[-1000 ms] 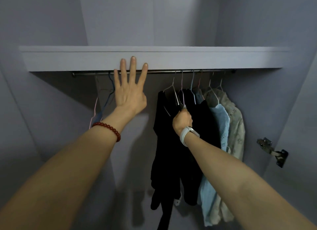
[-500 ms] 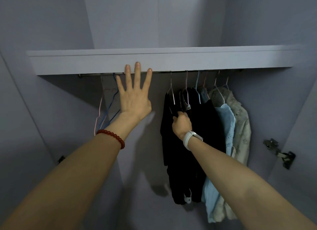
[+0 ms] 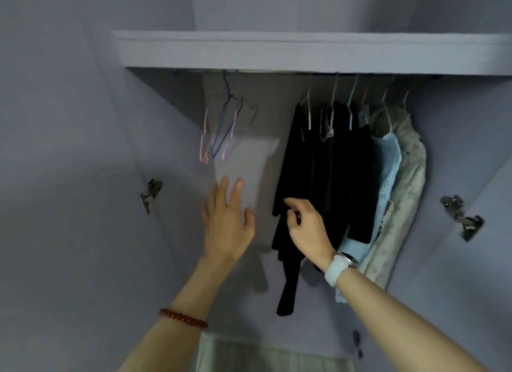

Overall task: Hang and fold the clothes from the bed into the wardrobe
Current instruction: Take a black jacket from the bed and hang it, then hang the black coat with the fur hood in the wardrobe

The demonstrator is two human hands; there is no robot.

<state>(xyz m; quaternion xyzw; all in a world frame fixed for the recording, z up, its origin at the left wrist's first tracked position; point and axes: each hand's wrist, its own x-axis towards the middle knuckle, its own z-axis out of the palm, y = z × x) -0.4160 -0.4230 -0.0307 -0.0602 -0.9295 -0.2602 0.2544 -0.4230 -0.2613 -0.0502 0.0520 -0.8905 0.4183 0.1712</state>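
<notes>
Inside the wardrobe, several garments hang on wire hangers at the right of the rail [image 3: 263,71]: black clothes [image 3: 332,172], a light blue top [image 3: 388,172] and a pale patterned jacket [image 3: 407,177]. Several empty hangers [image 3: 224,127] hang at the rail's left. My right hand [image 3: 304,227], with a white watch on the wrist, is at the lower left edge of the black clothes, finger and thumb pinching the cloth. My left hand [image 3: 227,222], with a red bead bracelet on the wrist, is open with fingers spread in front of the back wall, holding nothing.
A shelf [image 3: 304,53] runs across just above the rail. Door hinges stick out on the left wall [image 3: 151,194] and the right wall [image 3: 460,216]. A pale striped surface [image 3: 263,355] lies at the bottom. A gap on the rail separates the empty hangers from the clothes.
My left hand has come down from the shelf edge to mid-height. My right hand has slid from the hanger neck down to the black garment's lower edge. The view has shifted left.
</notes>
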